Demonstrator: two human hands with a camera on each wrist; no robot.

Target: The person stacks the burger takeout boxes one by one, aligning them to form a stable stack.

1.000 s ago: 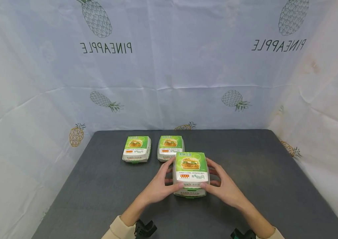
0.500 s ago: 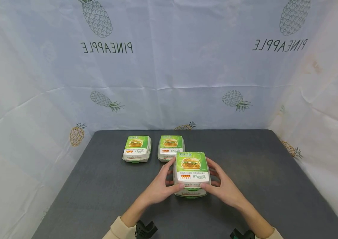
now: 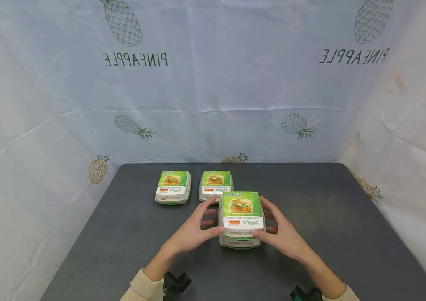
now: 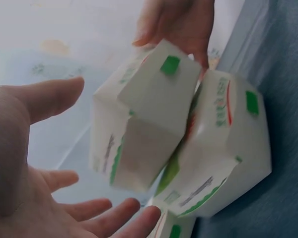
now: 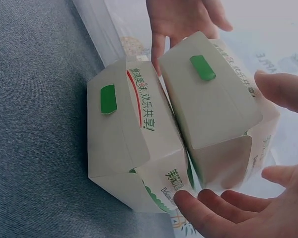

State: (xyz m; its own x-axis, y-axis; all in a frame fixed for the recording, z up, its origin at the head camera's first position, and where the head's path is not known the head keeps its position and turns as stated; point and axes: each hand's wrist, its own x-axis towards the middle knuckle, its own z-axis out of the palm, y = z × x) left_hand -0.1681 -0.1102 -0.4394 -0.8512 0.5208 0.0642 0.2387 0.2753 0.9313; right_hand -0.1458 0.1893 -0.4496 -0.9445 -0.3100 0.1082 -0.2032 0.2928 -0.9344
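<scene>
A top burger box [image 3: 241,211] is stacked on a bottom burger box [image 3: 240,242] at the lower centre of the frame, on the grey worktop [image 3: 348,234]. The top box is touched on its right side by the right hand [image 3: 282,236], fingers spread. The left hand [image 3: 194,230] is held wide open just beside it, not gripping. Two more burger boxes [image 3: 173,187] are seen behind, toward the pineapple-printed backdrop [image 3: 213,83].

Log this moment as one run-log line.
left hand: open, off stack | right hand: touching green-and-white cardboard burger box | stacked on second box
</scene>
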